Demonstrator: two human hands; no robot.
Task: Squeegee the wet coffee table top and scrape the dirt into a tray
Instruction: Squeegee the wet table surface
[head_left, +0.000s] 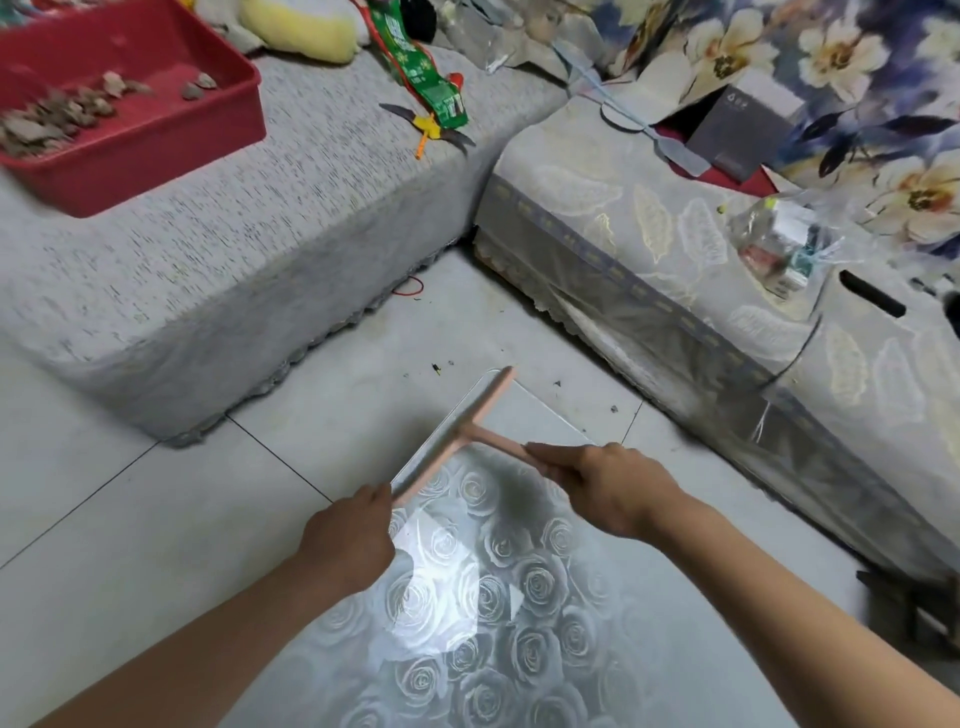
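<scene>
The red tray (171, 140) runs off the left and top edges, and the dirt in it is blurred. The right hand (608, 488) hides the handle end of the squeegee (452, 436). The left hand (353, 535) covers the blade's near tip. The counter (467, 649) is cut off by the bottom edge. The specks (436, 368) on the floor (156, 519) are too small to tell.

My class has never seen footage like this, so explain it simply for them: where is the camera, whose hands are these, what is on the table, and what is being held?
There is no machine here. A person wears one camera on the head, and it looks down at their own two bare hands. The right hand grips the handle of a pink squeegee. The left hand holds the near end of its blade. The blade lies at the far corner of a glass table top patterned with roses. At the upper left, a red tray sits on a grey-covered seat and holds brown dirt.
</scene>
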